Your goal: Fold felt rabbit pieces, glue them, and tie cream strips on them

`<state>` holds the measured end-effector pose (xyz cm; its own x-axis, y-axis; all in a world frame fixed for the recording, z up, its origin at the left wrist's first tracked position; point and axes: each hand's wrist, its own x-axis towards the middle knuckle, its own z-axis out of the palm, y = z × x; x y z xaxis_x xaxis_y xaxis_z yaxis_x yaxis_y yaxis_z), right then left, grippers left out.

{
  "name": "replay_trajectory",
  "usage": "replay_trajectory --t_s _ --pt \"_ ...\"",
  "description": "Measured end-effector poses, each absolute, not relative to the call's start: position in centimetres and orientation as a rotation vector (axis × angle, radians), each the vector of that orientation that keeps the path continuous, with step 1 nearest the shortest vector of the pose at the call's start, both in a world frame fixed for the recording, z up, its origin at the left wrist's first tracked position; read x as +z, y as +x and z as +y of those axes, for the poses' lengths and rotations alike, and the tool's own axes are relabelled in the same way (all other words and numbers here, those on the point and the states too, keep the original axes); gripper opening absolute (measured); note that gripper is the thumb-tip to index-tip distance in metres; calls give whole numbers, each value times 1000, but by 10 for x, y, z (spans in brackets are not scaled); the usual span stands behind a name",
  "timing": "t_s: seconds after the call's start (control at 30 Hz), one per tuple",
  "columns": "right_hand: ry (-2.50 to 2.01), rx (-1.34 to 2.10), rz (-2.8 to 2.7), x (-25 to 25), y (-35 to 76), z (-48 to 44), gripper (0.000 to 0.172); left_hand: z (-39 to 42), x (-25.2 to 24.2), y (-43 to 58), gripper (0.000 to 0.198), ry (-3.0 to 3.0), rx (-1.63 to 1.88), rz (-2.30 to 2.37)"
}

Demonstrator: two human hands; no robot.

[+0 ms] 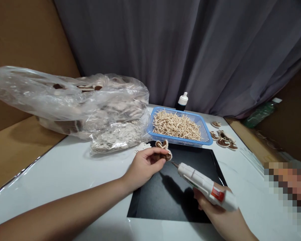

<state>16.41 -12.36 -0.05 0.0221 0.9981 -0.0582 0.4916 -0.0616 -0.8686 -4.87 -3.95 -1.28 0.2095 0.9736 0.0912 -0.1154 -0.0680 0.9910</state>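
Note:
My left hand (145, 165) pinches a small brown felt piece with cream edging (163, 146) between thumb and fingers, above a black mat (150, 204). Two ear-like loops stick up from the piece; its lower part is partly hidden by my fingers. My right hand (210, 204) is wrapped round the handle of a white glue gun (198, 177) with a red patch near its back end. The gun's metal nozzle points left and up, close to the lower right edge of the felt piece; whether they touch I cannot tell.
A blue basket (205, 139) of short cream sticks or cords stands behind the mat, with a white-capped bottle (183, 100) beyond it. Clear plastic bags (95, 103) fill the left rear. Several brown felt pieces (223, 143) lie at right, near a green bottle (261, 113).

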Motion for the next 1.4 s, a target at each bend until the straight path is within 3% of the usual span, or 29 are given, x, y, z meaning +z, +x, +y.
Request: replay_trajectory --t_s 0.23,0.33,0.47,0.8,1.17,1.4 --pt "-1483 1477 -1146 14 163 -122 42 -38 -13 -49 25 1199 1145 927" --pt "-1361 1525 -1020 12 165 -119 47 -41 -13 -49 26 1197 1107 911" --pt "-1492 1408 -1080 2 168 -115 51 -44 -12 -50 27 1211 1070 891" --pt "-1606 1109 -1132 -3 162 -104 41 -45 -10 -53 26 1168 1114 960" --pt "-1804 908 -1196 -21 211 -66 50 -28 25 -68 28 1180 1562 958" --pt "-2221 423 -1576 -20 241 -55 49 -34 39 -69 26 1300 1575 828"
